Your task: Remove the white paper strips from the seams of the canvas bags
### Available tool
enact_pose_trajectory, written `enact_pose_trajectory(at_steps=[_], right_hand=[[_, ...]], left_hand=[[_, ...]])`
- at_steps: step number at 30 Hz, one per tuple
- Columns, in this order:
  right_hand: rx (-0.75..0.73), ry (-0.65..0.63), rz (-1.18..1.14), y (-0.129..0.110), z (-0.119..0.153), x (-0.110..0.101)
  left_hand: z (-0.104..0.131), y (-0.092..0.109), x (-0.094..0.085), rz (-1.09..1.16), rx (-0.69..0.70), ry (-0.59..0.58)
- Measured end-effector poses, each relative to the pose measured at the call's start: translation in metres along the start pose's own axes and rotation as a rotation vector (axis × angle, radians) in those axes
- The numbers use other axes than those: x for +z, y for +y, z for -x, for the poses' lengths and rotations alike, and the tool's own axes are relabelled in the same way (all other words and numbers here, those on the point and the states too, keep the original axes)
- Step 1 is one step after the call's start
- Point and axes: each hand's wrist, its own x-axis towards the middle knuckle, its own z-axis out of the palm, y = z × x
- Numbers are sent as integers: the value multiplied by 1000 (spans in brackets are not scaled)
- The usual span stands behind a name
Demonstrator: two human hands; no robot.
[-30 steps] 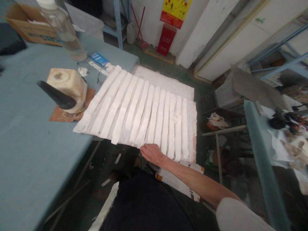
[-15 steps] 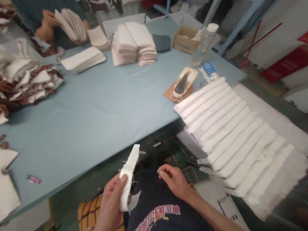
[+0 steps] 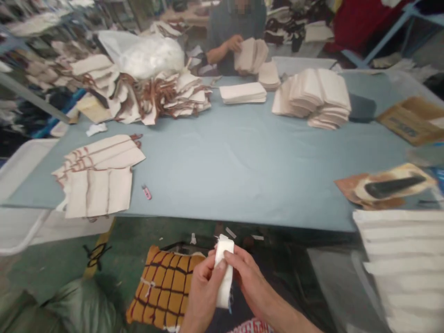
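Both hands, left hand [image 3: 203, 291] and right hand [image 3: 250, 281], have fingers clamped on one upright white padded strip [image 3: 224, 273]; many white strips [image 3: 398, 259] lie unhandled beside the grey-blue bench [image 3: 243, 162].

A blue-grey surface [image 3: 243, 171] stretched across the view. On its left lay flat cream pieces [image 3: 99, 173] edged in brown, with a small pink lighter [image 3: 146, 192] just beside them. Farther back a jumbled heap of brown-trimmed pieces [image 3: 152, 95] sat below a white plastic bag [image 3: 142, 55]. Stacks of white pads [image 3: 314, 97] stood at the far right, a thin flat stack [image 3: 243, 92] near them. A cardboard box [image 3: 412, 119] sat at the right edge. Nearer, a dark tool [image 3: 393, 186] rested on a stained block. White strips [image 3: 402, 259] lay in rows at lower right. Across the surface a co-worker [image 3: 236, 27] held a fan of pads [image 3: 251, 55]. An orange checked cushion [image 3: 163, 286] lay on the floor.
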Motion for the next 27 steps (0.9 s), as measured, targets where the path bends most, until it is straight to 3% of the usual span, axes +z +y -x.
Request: enact_pose_trajectory(at_steps=[5,9,16,19,22,27], right_hand=[[122,-72,-23,-10,-30,20],[152,-42,-25,-22,-63,30],[204,-128,85,-76,-135,36],[75,-166,159,-105,-159,45],[-89,-265,197,-124,-180,60],[-84,-248,256,-121,-245,79]], left_hand=[[-4,-11,-12,80,39,134],[-26,-11,-12,155,37,209],[-85,13,8,259,36,305],[-107,29,11,254,51,339],[-130,45,-1,239,75,368],[-197,53,-36,218,36,364]])
